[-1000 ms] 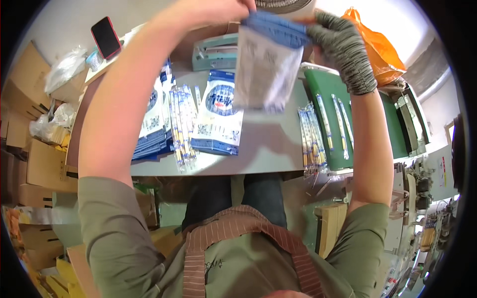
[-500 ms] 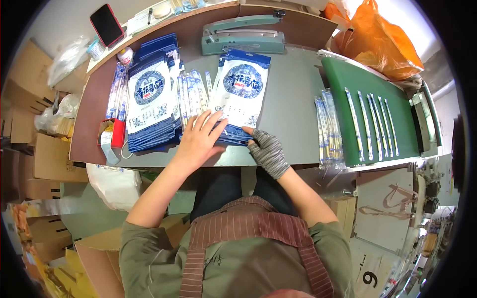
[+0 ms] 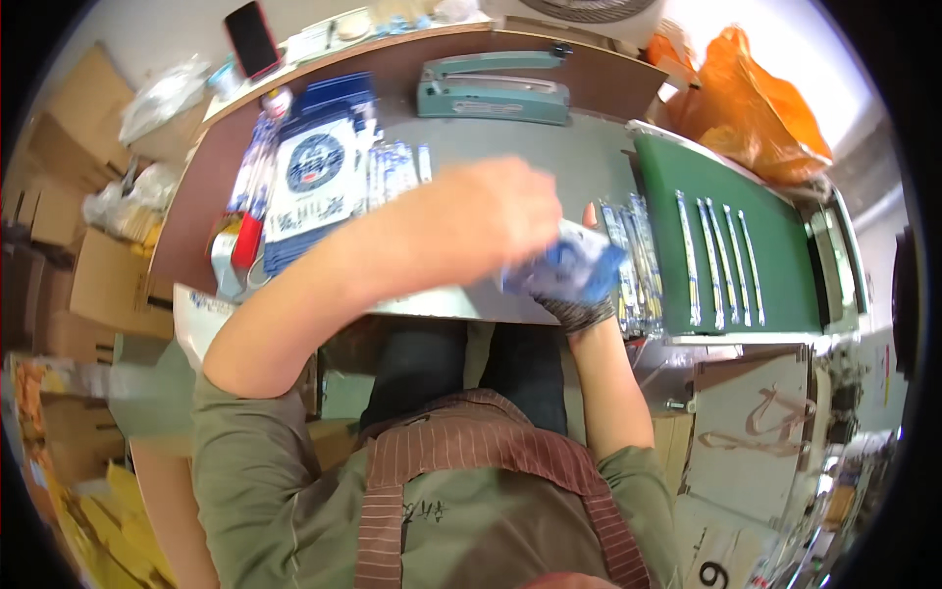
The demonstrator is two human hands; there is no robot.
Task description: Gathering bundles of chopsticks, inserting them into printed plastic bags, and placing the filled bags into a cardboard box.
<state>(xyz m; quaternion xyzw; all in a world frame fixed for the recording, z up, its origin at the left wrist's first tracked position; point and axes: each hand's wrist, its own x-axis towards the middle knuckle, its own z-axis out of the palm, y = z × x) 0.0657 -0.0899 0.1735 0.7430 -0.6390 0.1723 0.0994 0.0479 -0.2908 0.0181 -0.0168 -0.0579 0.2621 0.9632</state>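
At the front middle of the table, a blue-and-white printed plastic bag bundle [image 3: 574,267] is lifted and blurred. My right hand [image 3: 581,312], in a grey fingerless glove, grips it from below and behind, its thumb showing above the bundle. Across it reaches my bare left hand [image 3: 510,201], close to the bundle's upper left; its fingers are smeared by motion. Further left lies a stack of matching flat bags [image 3: 312,187]. Thin wrapped sticks [image 3: 394,169] lie beside that stack, and more wrapped sticks [image 3: 636,257] are piled just right of my right hand.
A teal bar heat sealer [image 3: 494,90] stands at the back. On the right, a green conveyor belt [image 3: 785,255] carries several wrapped sticks, with an orange plastic bag [image 3: 756,108] behind it. A red box [image 3: 249,236] and a phone [image 3: 252,39] are at the left.
The bag stack that lay flat at the middle is off its spot, and a bag bundle is now raised to the right in my right hand. My left hand has swung right.
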